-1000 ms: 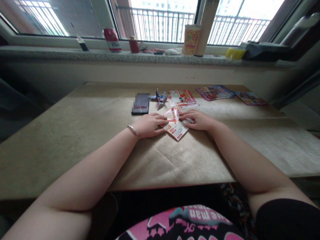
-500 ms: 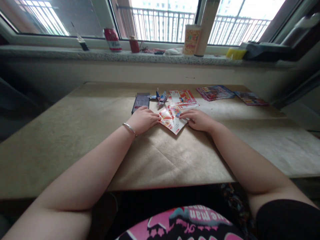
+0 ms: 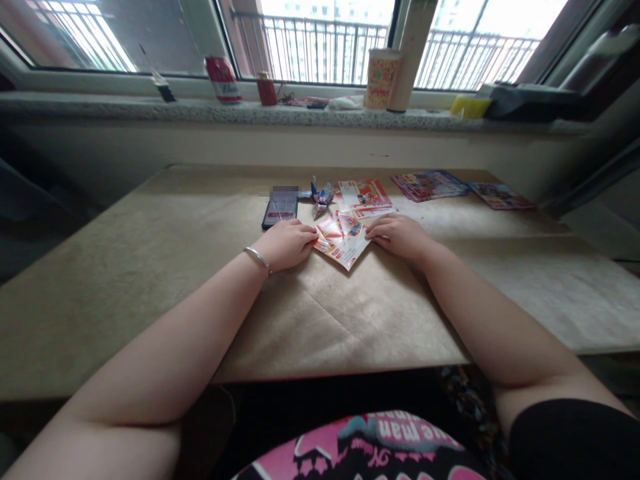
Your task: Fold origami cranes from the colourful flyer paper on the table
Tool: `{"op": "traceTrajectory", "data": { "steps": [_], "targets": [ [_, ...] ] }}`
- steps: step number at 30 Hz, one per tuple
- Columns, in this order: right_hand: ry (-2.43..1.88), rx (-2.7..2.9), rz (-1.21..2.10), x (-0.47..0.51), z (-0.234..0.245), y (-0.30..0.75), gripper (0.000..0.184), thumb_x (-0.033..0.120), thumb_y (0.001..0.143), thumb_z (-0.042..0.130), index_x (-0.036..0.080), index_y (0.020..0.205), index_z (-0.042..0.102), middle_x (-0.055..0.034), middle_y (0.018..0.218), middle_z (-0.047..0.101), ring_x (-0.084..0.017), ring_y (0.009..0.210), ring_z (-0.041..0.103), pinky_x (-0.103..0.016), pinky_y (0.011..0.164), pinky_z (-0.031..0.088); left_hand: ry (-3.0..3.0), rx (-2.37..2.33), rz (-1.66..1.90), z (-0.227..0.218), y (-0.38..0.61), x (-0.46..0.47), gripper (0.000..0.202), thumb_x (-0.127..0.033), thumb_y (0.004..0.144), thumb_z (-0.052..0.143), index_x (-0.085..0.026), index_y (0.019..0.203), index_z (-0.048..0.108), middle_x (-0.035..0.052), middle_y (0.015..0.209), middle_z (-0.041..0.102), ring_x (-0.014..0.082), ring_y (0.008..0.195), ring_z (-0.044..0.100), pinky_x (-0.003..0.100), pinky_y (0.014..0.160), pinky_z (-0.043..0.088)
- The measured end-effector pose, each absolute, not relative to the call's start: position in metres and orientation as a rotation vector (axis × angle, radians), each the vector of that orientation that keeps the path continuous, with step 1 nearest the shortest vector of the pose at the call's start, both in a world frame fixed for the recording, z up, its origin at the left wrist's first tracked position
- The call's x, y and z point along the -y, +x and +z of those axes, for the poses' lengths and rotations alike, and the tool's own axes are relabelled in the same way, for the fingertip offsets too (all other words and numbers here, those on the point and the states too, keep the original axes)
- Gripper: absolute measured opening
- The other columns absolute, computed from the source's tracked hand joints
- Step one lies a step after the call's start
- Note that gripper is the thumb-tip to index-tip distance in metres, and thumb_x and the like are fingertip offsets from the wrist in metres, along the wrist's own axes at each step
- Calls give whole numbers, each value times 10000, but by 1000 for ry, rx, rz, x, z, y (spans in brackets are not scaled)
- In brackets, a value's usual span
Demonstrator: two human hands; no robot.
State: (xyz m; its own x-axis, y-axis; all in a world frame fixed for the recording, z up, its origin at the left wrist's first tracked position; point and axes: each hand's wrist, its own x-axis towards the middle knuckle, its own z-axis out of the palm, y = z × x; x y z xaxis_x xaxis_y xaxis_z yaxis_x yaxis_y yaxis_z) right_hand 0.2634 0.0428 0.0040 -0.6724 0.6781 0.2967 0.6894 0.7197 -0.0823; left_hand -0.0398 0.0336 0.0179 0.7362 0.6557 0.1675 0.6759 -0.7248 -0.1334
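Tabletop (image 3: 125,287): leaflets (image 3: 373,193) near far edge | windowsill (image 3: 120,109): patterned cup (image 3: 381,80), red can (image 3: 223,79), contents hidden | left hand (image 3: 290,243), right hand (image 3: 401,237) pinching side corners of folded paper (image 3: 345,250), between near and far edges | phone (image 3: 281,205) just beyond left hand

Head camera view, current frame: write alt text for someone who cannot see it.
A person's left hand and right hand touch opposite corners of a folded printed paper on a beige tabletop. Beyond them lie a phone, a folded-paper figure and printed sheets; on the windowsill behind stand a red-and-white can and a patterned cup.
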Motion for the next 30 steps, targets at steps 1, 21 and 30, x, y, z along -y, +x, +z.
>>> {"op": "traceTrajectory", "data": {
  "steps": [1, 21, 30],
  "targets": [
    [-1073, 2622, -52, -43, 5, 264, 225, 212, 885, 544, 224, 927, 765, -37, 1054, 749, -216, 984, 668, -366, 925, 483, -2749, 1069, -159, 18, -40, -34, 371, -253, 897, 416, -166, 1072, 732, 73, 1171, 701, 234, 1015, 621, 376, 920, 483],
    [-1630, 2248, 172, -35, 7, 252, 261, 391, 901, 500, 199, 829, 661, -64, 825, 696, -184, 736, 588, -282, 643, 387, -2708, 1416, -451, 9, -30, -33, 315, -315, 931, 446, -145, 1124, 628, 81, 919, 699, 220, 904, 640, 338, 839, 498],
    [-1743, 2090, 166, -33, -2, 238, 261, 421, 851, 596, 219, 1012, 641, -62, 857, 703, -213, 768, 623, -303, 643, 414, -2725, 1314, -323, 12, -29, -30, 504, -227, 925, 461, -263, 1427, 452, 74, 1072, 670, 210, 975, 618, 320, 852, 486]
  ]
}}
